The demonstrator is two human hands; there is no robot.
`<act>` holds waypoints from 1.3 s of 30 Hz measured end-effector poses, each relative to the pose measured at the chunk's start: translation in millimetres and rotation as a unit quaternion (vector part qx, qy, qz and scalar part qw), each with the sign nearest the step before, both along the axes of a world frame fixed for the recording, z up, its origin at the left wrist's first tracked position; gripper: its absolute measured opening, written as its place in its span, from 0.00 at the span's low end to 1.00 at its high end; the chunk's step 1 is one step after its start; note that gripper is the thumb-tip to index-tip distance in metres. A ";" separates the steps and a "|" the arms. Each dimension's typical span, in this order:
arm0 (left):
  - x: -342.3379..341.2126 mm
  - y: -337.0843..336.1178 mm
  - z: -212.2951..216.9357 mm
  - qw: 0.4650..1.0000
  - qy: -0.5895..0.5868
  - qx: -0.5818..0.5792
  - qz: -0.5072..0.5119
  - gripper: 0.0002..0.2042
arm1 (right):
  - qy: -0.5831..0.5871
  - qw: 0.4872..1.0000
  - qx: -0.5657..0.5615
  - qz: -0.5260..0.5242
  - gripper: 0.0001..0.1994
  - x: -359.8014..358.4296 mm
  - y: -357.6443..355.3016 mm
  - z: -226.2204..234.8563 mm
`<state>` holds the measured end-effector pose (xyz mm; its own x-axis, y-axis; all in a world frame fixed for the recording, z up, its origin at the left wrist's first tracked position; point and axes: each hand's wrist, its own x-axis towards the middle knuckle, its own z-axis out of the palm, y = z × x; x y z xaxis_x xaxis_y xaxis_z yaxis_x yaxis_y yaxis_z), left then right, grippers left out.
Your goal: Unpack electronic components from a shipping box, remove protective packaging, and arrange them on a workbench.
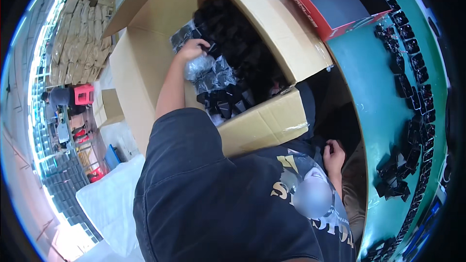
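My left hand [194, 49] reaches down into a large open cardboard box [262, 121]. Its fingers are curled among small black items in clear plastic, and what they grip is too small to make out. Just below the hand lies a crumpled clear plastic bag [198, 68]. More plastic-wrapped black pieces [216, 78] are beside it, and a dark heap of black items [230, 34] fills the box's shaded side. My right hand [334, 155] hangs low by my dark trousers, between the box and the table. Its fingers are bent inward, hiding anything inside them.
At right runs a teal-topped table [374, 111] bearing long rows of black parts [412, 60] and a loose pile of them [395, 170]. A red-sided open box [310, 12] stands at its far end. Farther left, a person [59, 97] is near a red stool [84, 94].
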<state>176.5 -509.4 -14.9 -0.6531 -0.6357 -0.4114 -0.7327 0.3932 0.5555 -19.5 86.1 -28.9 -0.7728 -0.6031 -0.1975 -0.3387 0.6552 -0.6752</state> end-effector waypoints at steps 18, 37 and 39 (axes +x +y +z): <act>4.0 59.4 -51.2 0.993 -0.094 -0.076 -0.008 0.14 | -0.015 1.000 0.005 -0.021 0.06 3.3 8.2 -4.9; 1.4 68.9 -21.1 0.997 -0.011 -0.021 -0.073 0.13 | -0.003 1.000 -0.015 -0.005 0.07 1.6 7.2 -7.9; 4.0 86.4 -42.1 0.991 -0.069 -0.066 -0.089 0.07 | -0.003 1.000 -0.010 -0.004 0.07 2.1 9.5 -9.4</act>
<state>180.5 -423.0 -56.9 -0.7032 -0.5690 -0.4263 -0.7104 0.5862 0.3894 -17.5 95.6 -38.3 -0.7761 -0.6011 -0.1907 -0.3297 0.6445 -0.6898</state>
